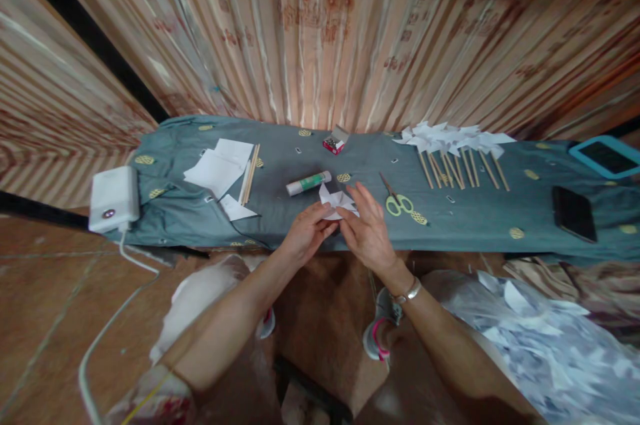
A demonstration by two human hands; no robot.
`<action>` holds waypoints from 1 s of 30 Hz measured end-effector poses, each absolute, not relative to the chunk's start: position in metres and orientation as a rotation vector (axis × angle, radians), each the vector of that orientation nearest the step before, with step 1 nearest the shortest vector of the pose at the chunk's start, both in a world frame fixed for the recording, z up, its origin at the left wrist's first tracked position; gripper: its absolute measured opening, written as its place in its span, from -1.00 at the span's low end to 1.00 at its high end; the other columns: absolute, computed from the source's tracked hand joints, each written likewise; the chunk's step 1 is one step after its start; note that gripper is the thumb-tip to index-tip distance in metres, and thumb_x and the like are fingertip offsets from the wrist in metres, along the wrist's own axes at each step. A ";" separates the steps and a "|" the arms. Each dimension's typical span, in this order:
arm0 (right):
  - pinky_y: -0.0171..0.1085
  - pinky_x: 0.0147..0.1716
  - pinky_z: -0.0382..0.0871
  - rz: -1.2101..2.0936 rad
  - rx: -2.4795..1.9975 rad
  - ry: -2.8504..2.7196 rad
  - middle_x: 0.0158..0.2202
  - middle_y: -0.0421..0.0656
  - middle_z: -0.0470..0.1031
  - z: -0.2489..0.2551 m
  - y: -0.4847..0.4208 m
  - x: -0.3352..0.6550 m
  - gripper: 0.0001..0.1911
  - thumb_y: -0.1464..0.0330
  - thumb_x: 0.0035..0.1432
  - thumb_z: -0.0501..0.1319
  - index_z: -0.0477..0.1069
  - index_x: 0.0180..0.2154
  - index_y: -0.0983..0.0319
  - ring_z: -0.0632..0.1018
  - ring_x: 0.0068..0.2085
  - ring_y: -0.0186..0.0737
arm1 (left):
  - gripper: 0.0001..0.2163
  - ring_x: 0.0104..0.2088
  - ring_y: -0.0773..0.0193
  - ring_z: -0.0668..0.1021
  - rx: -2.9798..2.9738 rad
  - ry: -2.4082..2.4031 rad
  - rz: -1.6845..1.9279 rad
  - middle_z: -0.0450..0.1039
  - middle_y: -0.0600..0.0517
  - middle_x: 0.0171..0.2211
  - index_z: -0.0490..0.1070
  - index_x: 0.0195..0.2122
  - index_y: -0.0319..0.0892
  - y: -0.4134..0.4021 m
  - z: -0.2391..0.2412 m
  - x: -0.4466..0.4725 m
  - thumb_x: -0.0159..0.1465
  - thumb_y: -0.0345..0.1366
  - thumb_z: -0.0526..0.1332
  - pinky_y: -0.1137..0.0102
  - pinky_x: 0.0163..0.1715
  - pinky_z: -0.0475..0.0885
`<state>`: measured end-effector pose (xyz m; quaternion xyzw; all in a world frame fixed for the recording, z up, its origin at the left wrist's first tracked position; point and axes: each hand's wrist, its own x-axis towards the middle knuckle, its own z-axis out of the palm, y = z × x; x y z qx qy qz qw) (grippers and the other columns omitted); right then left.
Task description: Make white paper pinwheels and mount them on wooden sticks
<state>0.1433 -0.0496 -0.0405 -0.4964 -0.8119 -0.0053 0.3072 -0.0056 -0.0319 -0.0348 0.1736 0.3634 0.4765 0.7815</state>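
Between my two hands is a white paper pinwheel (336, 198) with folded points, held over the front part of the cloth-covered table. My left hand (310, 231) pinches its left edge between thumb and fingers. At its right side, my right hand (370, 228) touches the paper with the thumb and lower fingers, its other fingers stretched upward. Just behind the paper lies a glue stick (309, 183) with a green label. Green-handled scissors (397, 199) rest to the right of my right hand. A small open red box (335, 139) stands farther back; its small contents are unclear.
Finished paper pinwheels on sticks (450, 139) lie in a row at the back right. White paper sheets (220, 168) and thin sticks (251, 175) are on the left, beside a white power bank (115, 197) with a cable. A black phone (574, 213) and blue-framed device (607, 157) lie right.
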 end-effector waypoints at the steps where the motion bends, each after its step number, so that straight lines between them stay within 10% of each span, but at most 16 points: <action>1: 0.11 0.15 0.19 -0.004 -1.309 -2.152 0.25 0.06 0.22 -0.038 -0.051 0.142 -0.72 0.34 0.26 0.07 0.46 -0.07 0.23 0.08 0.34 0.04 | -0.81 -0.33 0.35 0.54 0.386 0.781 1.038 0.56 0.02 -0.35 0.51 -0.33 -0.21 -0.032 -0.034 -0.006 0.01 -0.31 0.39 0.46 -0.25 0.40; 23: 0.01 0.19 0.21 0.694 -1.265 -1.388 0.27 -0.01 0.21 -0.007 -0.048 0.143 -0.50 0.11 0.12 0.23 0.38 0.07 0.15 0.27 0.26 -0.07 | -0.67 -0.33 0.25 0.57 0.518 0.866 1.170 0.58 0.00 -0.35 0.52 -0.29 -0.24 -0.029 -0.011 -0.013 -0.14 -0.41 0.43 0.31 -0.21 0.46; 30: -0.17 -0.06 0.46 1.360 -1.133 -0.891 -0.29 -0.21 0.60 -0.008 -0.044 0.131 -0.41 0.25 -0.17 0.42 0.39 -0.03 0.17 0.60 -0.22 -0.19 | -0.60 -0.39 0.26 0.56 0.607 0.854 1.206 0.57 0.02 -0.37 0.51 -0.23 -0.23 -0.033 -0.007 -0.008 -0.16 -0.38 0.44 0.34 -0.29 0.46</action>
